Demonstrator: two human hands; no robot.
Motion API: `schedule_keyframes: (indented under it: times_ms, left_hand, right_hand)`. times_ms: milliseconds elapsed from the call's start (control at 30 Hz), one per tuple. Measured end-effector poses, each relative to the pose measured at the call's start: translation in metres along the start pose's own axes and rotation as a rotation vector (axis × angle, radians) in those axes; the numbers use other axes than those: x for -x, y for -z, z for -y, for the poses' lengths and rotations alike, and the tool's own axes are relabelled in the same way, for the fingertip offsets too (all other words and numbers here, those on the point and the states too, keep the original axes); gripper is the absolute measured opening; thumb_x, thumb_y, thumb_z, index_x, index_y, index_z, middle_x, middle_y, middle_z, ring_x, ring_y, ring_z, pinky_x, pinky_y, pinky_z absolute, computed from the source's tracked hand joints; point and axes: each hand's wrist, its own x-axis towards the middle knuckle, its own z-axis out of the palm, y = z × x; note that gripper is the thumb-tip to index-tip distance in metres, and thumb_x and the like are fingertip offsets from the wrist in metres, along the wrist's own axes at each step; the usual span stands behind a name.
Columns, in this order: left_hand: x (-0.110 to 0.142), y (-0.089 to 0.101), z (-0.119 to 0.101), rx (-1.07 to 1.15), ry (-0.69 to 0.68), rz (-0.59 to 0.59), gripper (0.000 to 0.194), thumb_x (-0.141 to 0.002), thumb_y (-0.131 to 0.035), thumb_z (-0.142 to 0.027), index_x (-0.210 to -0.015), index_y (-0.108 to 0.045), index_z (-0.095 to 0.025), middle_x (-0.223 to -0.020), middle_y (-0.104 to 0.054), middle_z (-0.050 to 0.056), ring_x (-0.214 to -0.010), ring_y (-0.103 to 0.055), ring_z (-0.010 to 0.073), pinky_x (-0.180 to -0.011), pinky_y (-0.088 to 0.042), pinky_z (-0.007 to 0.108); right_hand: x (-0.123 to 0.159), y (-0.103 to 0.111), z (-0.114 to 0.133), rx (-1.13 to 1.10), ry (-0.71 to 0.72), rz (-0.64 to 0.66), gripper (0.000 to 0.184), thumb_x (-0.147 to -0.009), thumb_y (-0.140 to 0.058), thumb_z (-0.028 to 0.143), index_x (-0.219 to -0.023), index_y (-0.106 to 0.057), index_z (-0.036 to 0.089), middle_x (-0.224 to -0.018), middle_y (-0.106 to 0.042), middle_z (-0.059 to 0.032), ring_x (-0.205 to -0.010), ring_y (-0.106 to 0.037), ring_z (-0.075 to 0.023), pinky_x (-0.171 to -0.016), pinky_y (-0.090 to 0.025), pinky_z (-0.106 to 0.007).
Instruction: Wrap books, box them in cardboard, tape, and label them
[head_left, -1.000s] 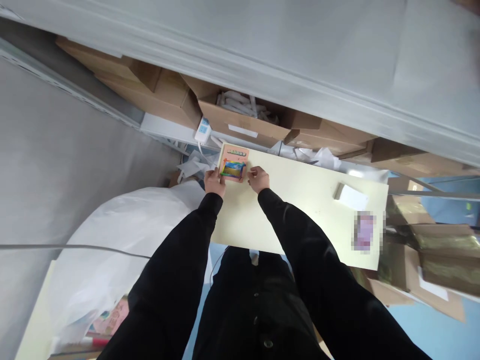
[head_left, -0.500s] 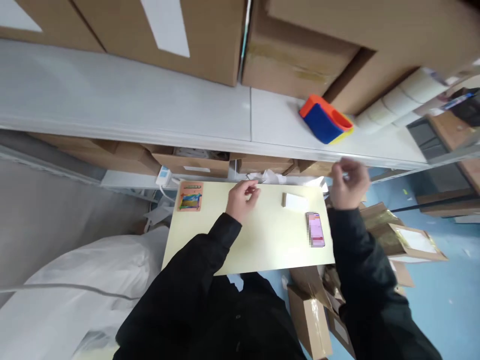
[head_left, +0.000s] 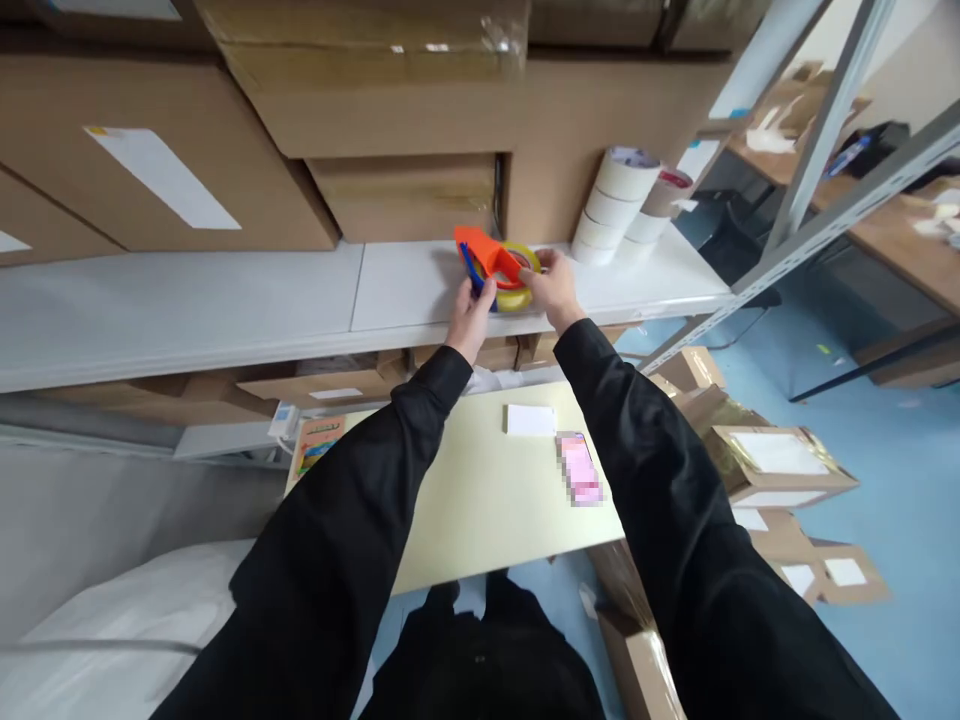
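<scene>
An orange and blue tape dispenser (head_left: 480, 248) with a yellow roll of tape (head_left: 515, 300) is at the front part of the shelf. My left hand (head_left: 471, 318) grips its near left side, thumb up against the orange part. From the right, my right hand (head_left: 555, 290) pinches the dispenser where the orange part meets the tape roll. Its fingertips are partly hidden. Below, on the pale yellow table (head_left: 480, 510), lie a small white box (head_left: 531, 420), a phone (head_left: 579, 468) with a pink screen, and an orange picture booklet (head_left: 321, 432).
Cardboard boxes (head_left: 405, 110) fill the back of the grey shelf (head_left: 277, 295). White tape rolls (head_left: 609, 210) stand stacked right of my hands. A metal upright (head_left: 817, 130) rises at the shelf's right end. More cartons (head_left: 784, 455) lie on the blue floor.
Both hands have moved up from table level to the shelf and taken hold of the tape dispenser. The dispenser has turned, showing its tape roll. My view has shifted up and right.
</scene>
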Motion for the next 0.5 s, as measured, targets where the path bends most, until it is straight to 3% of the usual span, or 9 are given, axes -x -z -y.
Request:
schedule_keyframes:
  times_ms: [100, 233, 367, 500]
  left_hand:
    - [0.044, -0.005, -0.007, -0.103, -0.15, -0.142, 0.058, -0.08, -0.057, -0.056, -0.122, -0.043, -0.019, -0.128, -0.052, 0.01, -0.122, -0.049, 0.0213, -0.101, -0.042, 0.04]
    - [0.141, -0.012, 0.009, -0.252, -0.148, -0.238, 0.055, -0.079, -0.063, -0.045, -0.123, -0.039, -0.022, -0.128, -0.048, 0.01, -0.12, -0.049, 0.0214, -0.093, -0.048, 0.033]
    - [0.233, -0.01, 0.077, -0.304, 0.123, -0.175, 0.048, -0.077, -0.063, -0.029, -0.119, -0.042, -0.021, -0.126, -0.05, 0.012, -0.117, -0.053, 0.0214, -0.087, -0.052, 0.031]
    - [0.284, 0.002, 0.159, -0.361, 0.44, -0.128, 0.042, -0.071, -0.062, -0.013, -0.111, -0.048, -0.017, -0.114, -0.057, 0.012, -0.105, -0.06, 0.0193, -0.085, -0.052, 0.032]
  right_hand:
    - [0.051, 0.026, 0.024, 0.035, 0.033, 0.013, 0.051, -0.085, -0.048, 0.043, -0.125, -0.042, 0.012, -0.116, -0.047, -0.009, -0.111, -0.052, -0.023, -0.092, -0.044, -0.047]
    - [0.169, 0.068, 0.048, 0.068, -0.01, 0.058, 0.062, -0.081, -0.056, 0.038, -0.136, -0.033, 0.023, -0.124, -0.043, -0.01, -0.115, -0.048, -0.0271, -0.091, -0.047, -0.049]
    - [0.297, 0.074, 0.026, 0.081, -0.266, 0.13, 0.059, -0.075, -0.062, 0.03, -0.129, -0.039, 0.022, -0.12, -0.047, -0.0126, -0.11, -0.051, -0.0268, -0.089, -0.05, -0.045]
    - [0.384, 0.056, -0.023, 0.114, -0.545, 0.22, 0.053, -0.071, -0.062, 0.027, -0.119, -0.045, 0.016, -0.115, -0.051, -0.015, -0.103, -0.055, -0.0268, -0.087, -0.05, -0.044]
